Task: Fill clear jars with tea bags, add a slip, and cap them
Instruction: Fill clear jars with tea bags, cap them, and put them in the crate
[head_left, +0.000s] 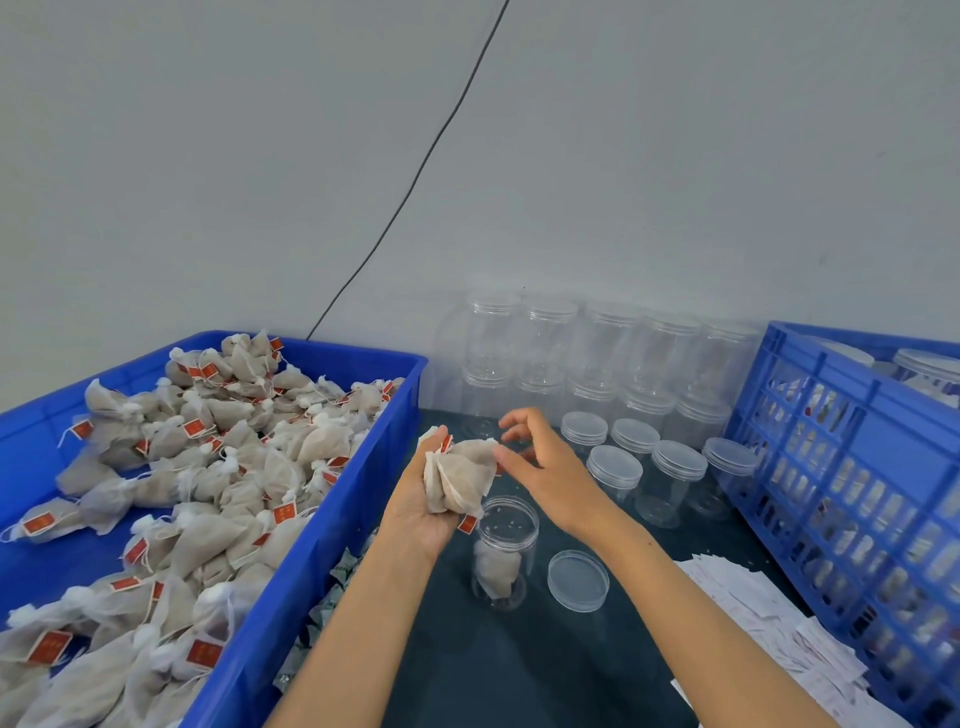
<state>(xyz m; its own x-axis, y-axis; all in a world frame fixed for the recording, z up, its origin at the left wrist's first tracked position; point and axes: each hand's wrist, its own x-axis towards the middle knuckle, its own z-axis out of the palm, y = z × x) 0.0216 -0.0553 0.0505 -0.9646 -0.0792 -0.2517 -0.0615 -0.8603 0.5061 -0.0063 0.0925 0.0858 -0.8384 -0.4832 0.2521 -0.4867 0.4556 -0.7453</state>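
My left hand (415, 512) holds a bunch of tea bags (460, 480) with red tags, palm up, just above an open clear jar (505, 552). The jar stands on the dark table and has at least one tea bag in its bottom. My right hand (540, 462) hovers beside the bunch, thumb touching a bag, the other fingers spread and curved. The jar's clear lid (578, 580) lies flat on the table to its right. White paper slips (769, 623) are heaped at the right.
A blue bin (317, 545) full of loose tea bags (197, 483) fills the left. Capped empty jars (618, 467) stand behind, stacked along the wall. A blue slatted crate (852, 493) with more jars stands on the right. A black cable (415, 176) runs up the wall.
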